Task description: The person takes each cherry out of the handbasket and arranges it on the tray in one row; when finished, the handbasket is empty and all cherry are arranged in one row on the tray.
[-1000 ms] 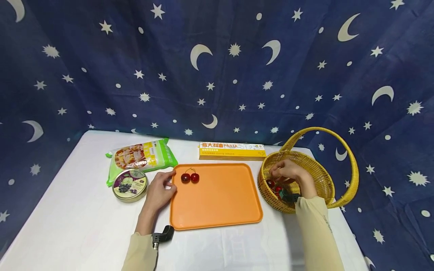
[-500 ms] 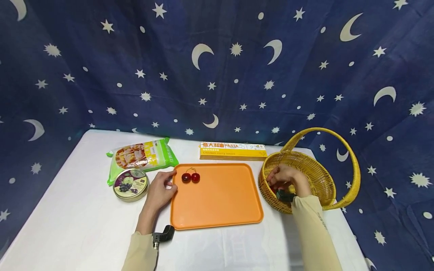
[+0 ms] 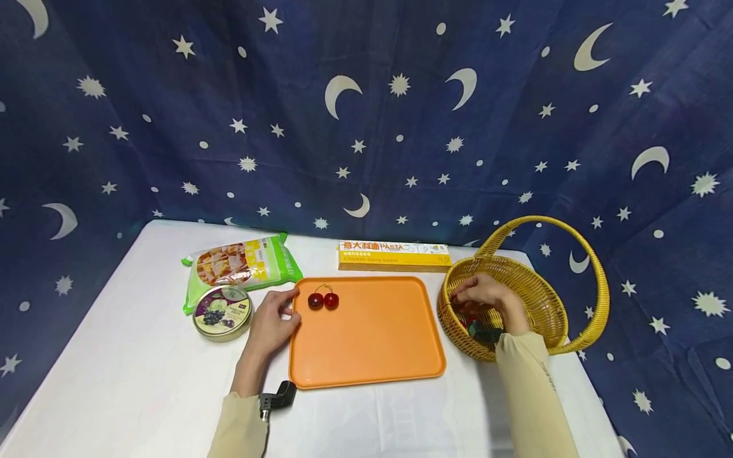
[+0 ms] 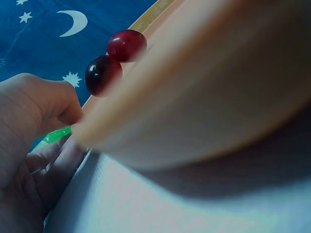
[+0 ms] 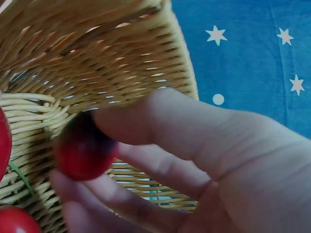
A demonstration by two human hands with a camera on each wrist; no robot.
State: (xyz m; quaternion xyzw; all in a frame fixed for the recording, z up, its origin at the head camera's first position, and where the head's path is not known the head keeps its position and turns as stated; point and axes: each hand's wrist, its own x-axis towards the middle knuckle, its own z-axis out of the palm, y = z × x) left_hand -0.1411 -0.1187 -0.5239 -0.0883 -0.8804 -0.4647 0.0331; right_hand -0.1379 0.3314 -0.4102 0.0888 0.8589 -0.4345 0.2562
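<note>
My left hand (image 3: 273,321) pinches the left rim of an orange tray (image 3: 372,343), thumb over the rim and fingers under it in the left wrist view. A joined pair of dark red cherries (image 3: 323,301) lies near the tray's far left corner. On the right, my right hand (image 3: 483,291) reaches down into a yellow wicker basket (image 3: 541,299). Its thumb and fingers pinch a dark red cherry (image 5: 86,148), seen close up in the right wrist view. Other cherries (image 5: 18,221) lie beside it in the basket, partly cut off by that view's edge.
A round tin (image 3: 222,312) with grapes on its lid stands left of my left hand, against a green food packet (image 3: 243,262). Behind the tray is a yellow pasta box (image 3: 394,256). The basket's tall handle (image 3: 598,286) arches up and to the right.
My right hand has moved lower and slightly left inside the basket, its fingers closing on a cherry. The left hand keeps its hold on the tray.
</note>
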